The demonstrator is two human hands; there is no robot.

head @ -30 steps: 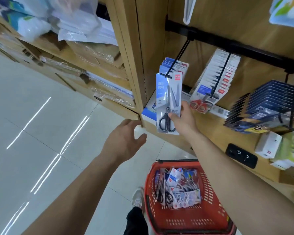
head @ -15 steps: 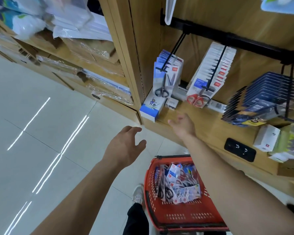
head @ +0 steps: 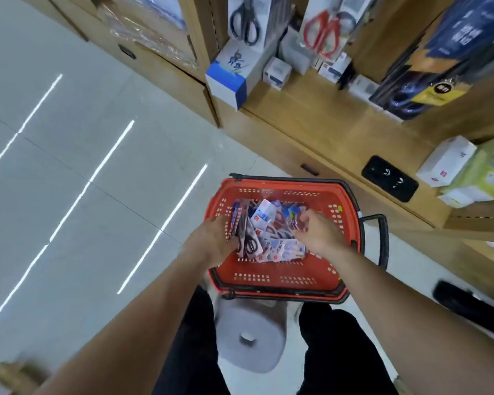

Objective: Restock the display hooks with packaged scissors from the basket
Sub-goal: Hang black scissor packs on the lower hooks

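Note:
The red basket (head: 283, 289) stands on the floor below me, holding several packaged scissors (head: 280, 246). My left hand (head: 211, 240) is inside at the left wall, fingers curled round an upright pack of black-handled scissors (head: 247, 238). At the right of the pile, my right hand (head: 318, 233) pinches a small pack (head: 297, 220) with curled fingers. On the display above hang packs of black scissors (head: 244, 19) and red scissors (head: 324, 29); the hooks themselves are out of frame.
The wooden shelf (head: 311, 118) carries a blue-white box (head: 230, 76), small boxes (head: 277, 72), a black device (head: 389, 178) and a white box (head: 445, 161). Dark blue packs (head: 454, 44) hang at the right. A grey round stool (head: 248, 340) sits between my legs.
The pack I held a second ago now hangs on the hook. My view tipped down, and both hands dropped from the shelf into the basket and took hold of packs.

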